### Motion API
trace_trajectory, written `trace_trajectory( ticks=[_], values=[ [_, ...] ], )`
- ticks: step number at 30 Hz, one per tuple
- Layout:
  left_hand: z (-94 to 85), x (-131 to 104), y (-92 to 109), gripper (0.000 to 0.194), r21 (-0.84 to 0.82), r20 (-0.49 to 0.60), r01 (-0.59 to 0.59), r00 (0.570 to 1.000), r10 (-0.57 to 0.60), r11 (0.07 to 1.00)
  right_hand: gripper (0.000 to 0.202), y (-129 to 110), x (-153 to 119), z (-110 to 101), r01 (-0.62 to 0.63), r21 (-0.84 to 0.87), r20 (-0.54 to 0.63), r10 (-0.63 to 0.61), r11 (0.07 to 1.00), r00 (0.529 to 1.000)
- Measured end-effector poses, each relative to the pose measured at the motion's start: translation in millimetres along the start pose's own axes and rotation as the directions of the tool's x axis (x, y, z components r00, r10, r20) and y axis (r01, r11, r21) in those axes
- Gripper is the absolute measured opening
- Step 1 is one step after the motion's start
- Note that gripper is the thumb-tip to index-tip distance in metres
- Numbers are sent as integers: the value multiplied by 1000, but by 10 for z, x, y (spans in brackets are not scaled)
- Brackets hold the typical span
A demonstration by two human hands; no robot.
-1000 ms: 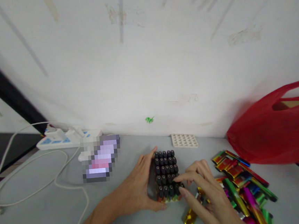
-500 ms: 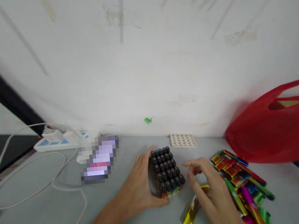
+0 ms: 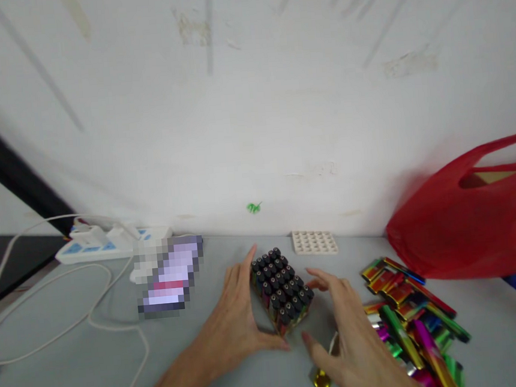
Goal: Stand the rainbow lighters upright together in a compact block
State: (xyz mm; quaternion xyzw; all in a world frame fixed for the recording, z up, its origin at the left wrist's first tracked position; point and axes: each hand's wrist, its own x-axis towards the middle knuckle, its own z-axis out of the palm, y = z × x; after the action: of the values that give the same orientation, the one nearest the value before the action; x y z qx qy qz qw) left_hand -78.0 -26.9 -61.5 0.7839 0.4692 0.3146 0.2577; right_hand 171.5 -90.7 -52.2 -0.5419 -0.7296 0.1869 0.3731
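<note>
A tight block of upright slim pieces with black tops [image 3: 282, 288] stands on the grey table, its sides brightly coloured. My left hand [image 3: 237, 316] is wrapped round its left side, fingers at the back and thumb at the front corner. My right hand [image 3: 346, 324] is at the block's right corner, thumb and fingers apart, the index fingertip at or very near it. Partly hidden under that hand lies a shiny gold sleeve-like piece [image 3: 322, 382]. Right of it, shiny coloured pieces [image 3: 403, 331] are heaped.
Behind the block, a pale tray with holes [image 3: 315, 242] lies by the wall. A red bag [image 3: 464, 229] stands at the right. On the left are a phone [image 3: 174, 276] with a blurred screen, a power strip [image 3: 80, 252] with plugs and a loose white cable [image 3: 147, 347].
The block has turned, so its front corner now points towards me. My right hand has moved left, up to the block, and its fingers have spread. The left hand keeps round the block.
</note>
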Motion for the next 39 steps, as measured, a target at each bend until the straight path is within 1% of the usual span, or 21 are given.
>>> trace_trajectory(
  ticks=[6,11,14,17,19,21,24,29,34,37,39],
  values=[
    [-15,14,-39,173,29,-8,-44,999,45,999,100,-21,-1,90,6,-119,67,2,993,998],
    [-3,13,-73,177,64,-5,-55,998,56,996,100,20,9,103,-47,-146,54,55,988,997],
    [5,2,-83,180,58,-20,-53,998,54,997,96,59,18,97,-67,-150,47,75,986,996],
    [8,-18,-30,177,52,-8,-26,1000,26,998,88,129,15,96,-33,-150,67,43,988,997],
    [15,-29,35,175,41,-3,-27,1000,27,999,87,180,8,101,1,-148,82,11,989,997],
    [28,-32,102,173,19,-31,-45,999,45,999,87,212,4,106,10,-146,74,1,989,997],
    [45,-22,165,167,-12,-84,-69,994,68,998,86,206,9,107,-8,-140,47,15,990,999],
    [18,7,153,168,-8,-144,-45,989,44,999,82,141,26,83,-52,-116,52,59,992,997],
    [-69,50,124,167,-66,-138,-14,990,5,998,76,108,6,59,-105,-33,70,107,994,992],
    [-115,79,133,167,-133,-121,1,992,-17,991,71,103,-20,57,-90,70,90,83,994,993],
    [-130,94,135,164,-181,-120,-5,993,-17,983,68,104,-33,67,-68,140,82,56,988,995]
  ],
)
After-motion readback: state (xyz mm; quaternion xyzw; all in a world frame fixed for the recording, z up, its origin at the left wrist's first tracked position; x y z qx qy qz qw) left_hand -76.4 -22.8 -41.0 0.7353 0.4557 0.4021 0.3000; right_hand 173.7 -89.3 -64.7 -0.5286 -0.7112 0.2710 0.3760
